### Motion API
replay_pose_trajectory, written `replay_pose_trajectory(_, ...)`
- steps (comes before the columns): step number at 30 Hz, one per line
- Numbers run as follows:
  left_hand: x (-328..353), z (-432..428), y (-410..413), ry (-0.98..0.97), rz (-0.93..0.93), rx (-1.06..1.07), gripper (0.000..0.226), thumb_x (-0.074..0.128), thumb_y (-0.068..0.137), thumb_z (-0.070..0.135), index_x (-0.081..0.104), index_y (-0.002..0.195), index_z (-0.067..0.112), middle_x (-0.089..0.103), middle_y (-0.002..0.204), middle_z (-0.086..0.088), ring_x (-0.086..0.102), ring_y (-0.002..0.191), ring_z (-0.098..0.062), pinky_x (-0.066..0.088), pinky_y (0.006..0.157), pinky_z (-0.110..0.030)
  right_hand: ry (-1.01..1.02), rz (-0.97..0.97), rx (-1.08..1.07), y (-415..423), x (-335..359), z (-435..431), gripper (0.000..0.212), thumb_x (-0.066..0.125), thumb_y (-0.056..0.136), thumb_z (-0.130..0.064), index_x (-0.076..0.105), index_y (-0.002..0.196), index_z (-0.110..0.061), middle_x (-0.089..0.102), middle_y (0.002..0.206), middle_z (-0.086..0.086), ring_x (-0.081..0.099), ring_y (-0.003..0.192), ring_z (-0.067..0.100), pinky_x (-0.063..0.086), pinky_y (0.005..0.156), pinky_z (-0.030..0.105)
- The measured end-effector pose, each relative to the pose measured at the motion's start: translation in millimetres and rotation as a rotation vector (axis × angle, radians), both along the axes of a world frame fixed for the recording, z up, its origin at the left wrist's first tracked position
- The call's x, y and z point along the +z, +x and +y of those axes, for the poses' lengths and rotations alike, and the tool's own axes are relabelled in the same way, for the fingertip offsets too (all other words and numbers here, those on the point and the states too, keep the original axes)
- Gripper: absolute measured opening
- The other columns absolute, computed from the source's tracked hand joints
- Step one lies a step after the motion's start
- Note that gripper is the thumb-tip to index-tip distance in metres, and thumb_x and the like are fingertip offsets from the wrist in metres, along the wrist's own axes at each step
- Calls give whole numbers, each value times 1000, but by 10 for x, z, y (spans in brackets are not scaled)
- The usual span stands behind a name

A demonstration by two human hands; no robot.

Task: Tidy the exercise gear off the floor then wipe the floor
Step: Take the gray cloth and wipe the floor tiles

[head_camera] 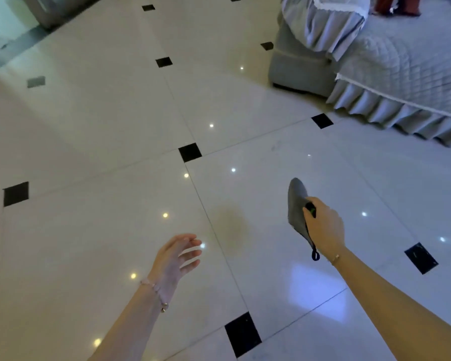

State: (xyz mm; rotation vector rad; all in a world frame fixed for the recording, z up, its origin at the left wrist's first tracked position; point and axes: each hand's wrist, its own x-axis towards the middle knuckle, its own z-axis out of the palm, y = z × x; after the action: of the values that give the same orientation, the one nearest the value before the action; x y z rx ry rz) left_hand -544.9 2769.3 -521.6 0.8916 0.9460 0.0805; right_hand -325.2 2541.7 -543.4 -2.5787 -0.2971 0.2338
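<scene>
1. Above the glossy tiled floor (pixel 102 131), your two hands are hanging in the air, neither one touching the tiles.
2. Your right hand (pixel 324 226) is gripping a grey cloth (pixel 296 204): the fingers are curling around its edge, with a small dark and green piece showing at the fingertips (too small to tell what it is).
3. That cloth is standing up from the fist, its rounded end pointing away from you, and a dark loop (pixel 315 255) is dangling from its near end beside your wrist.
4. Your left hand (pixel 177 256) is holding nothing; its fingers are spreading loosely, palm turning toward the right.
5. You are wearing a beaded bracelet (pixel 155 290) on the left wrist and a thin band (pixel 335 259) on the right.
6. Between your hands, a faint brownish smudge (pixel 231 225) is showing on the pale tile.
7. Small black square insets (pixel 189 152) are marking the tile corners, and bright points of light are reflecting off the surface.
8. At the upper right, a bed (pixel 401 63) with a quilted grey cover and a pleated skirt is standing on the floor, well apart from both hands.
</scene>
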Motion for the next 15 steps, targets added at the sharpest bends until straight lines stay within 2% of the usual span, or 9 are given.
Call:
replay_pose_trajectory(2, -646, -74, -12, 22, 3, -37, 15, 49, 93, 12, 63, 90, 10, 69, 81, -4, 61, 76, -21, 49, 75, -35, -60, -22, 41, -143, -772, -67, 33, 46, 97, -16, 56, 128, -16, 66, 86, 9, 57, 73, 27, 41, 58, 29)
replay_pose_trajectory(3, -965, -110, -30, 33, 5, -53, 15, 48, 93, 12, 63, 90, 10, 70, 81, -4, 61, 76, -22, 49, 75, -35, -82, 14, 58, -239, -1185, -89, 36, 46, 97, -17, 53, 132, -17, 68, 95, 9, 60, 79, 27, 46, 63, 31)
replay_pose_trajectory(5, -1555, -178, -93, 68, 30, -82, 16, 47, 94, 11, 63, 91, 9, 70, 79, -3, 61, 77, -23, 48, 77, -36, -130, 162, 151, -473, -2025, -128, 43, 48, 96, -22, 45, 140, -20, 62, 125, 8, 59, 107, 28, 50, 84, 36)
replay_pose_trajectory(6, -1822, -196, -119, 85, 42, -97, 17, 47, 95, 11, 63, 91, 9, 71, 78, -3, 61, 77, -23, 48, 77, -37, -149, 259, 217, -595, -2414, -155, 48, 50, 96, -26, 40, 143, -20, 52, 138, 6, 51, 122, 26, 45, 95, 36)
replay_pose_trajectory(8, -2274, -202, -164, 105, 58, -135, 17, 47, 95, 11, 63, 90, 9, 70, 80, -4, 60, 78, -23, 48, 77, -37, -169, 390, 302, -789, -3014, -209, 55, 50, 96, -30, 32, 146, -18, 34, 152, 3, 35, 137, 20, 33, 109, 32)
replay_pose_trajectory(11, -2732, -200, -187, 131, 56, -193, 17, 47, 94, 11, 63, 89, 10, 67, 85, -6, 59, 78, -23, 47, 76, -37, -190, 300, 300, -847, -3530, -285, 54, 43, 99, -25, 25, 148, -15, 22, 157, 3, 21, 144, 17, 20, 115, 29)
replay_pose_trajectory(15, -3099, -219, -80, 155, 33, -263, 17, 47, 94, 11, 63, 90, 11, 66, 88, -7, 60, 77, -22, 47, 75, -35, -325, 189, 272, -772, -3846, -348, 54, 33, 101, -30, 15, 151, -17, 7, 160, 0, 4, 147, 19, 9, 118, 40)
